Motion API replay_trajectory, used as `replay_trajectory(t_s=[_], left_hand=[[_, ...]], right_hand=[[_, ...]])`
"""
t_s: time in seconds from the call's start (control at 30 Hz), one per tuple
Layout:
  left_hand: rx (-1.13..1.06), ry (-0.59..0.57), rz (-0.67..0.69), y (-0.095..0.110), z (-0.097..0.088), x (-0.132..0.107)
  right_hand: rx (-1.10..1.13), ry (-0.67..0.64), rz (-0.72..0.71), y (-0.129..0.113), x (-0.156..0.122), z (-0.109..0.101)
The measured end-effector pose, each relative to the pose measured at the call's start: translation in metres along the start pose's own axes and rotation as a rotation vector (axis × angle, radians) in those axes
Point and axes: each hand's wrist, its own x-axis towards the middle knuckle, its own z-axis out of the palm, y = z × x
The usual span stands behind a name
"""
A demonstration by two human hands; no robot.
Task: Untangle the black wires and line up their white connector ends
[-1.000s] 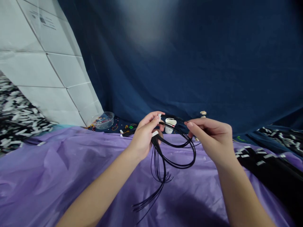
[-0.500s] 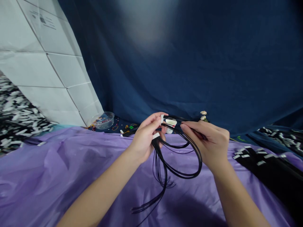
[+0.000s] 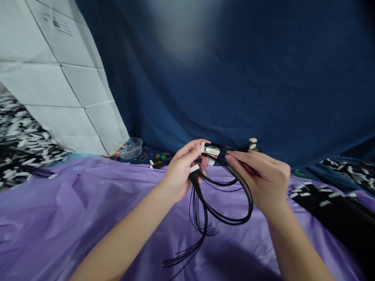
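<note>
Pinched in my left hand (image 3: 183, 169) are bundles of thin black wires with white connectors on their ends. One white connector (image 3: 203, 147) shows at my fingertips, another white connector (image 3: 194, 168) lower against the palm side. From them the black wires (image 3: 231, 221) loop down to the right, and loose wire ends (image 3: 181, 257) hang below over the purple cloth. My right hand (image 3: 260, 173) is closed with thumb and fingers together on the upper stretch of the wires, right of the connectors. The fingers hide part of the wires there.
Purple sheeting (image 3: 73, 210) covers the work surface. A clear plastic bowl (image 3: 130, 150) with small beads stands at the back left. White-ended black wires (image 3: 325, 199) lie at the right, more wire heaps (image 3: 20, 144) at the left. A white cup (image 3: 213, 151) and pale flowers (image 3: 253, 143) are behind.
My right hand has shifted slightly right along the wires. Both hands keep their hold, and the wire loop hangs a little lower and further right.
</note>
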Motion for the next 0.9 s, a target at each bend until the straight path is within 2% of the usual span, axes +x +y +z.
replay_trajectory(t_s=[0.33, 0.53, 0.9], left_hand=[[0.035, -0.016, 0.005, 0.0, 0.0, 0.0], [0.102, -0.034, -0.023, 0.005, 0.002, -0.002], [0.208, -0.111, -0.069, -0.003, 0.005, -0.005]], right_hand=[[0.0, -0.003, -0.047, 0.0, 0.0, -0.002], [0.039, -0.11, -0.102, 0.006, -0.002, -0.003], [0.119, -0.065, -0.14, 0.015, -0.014, 0.012]])
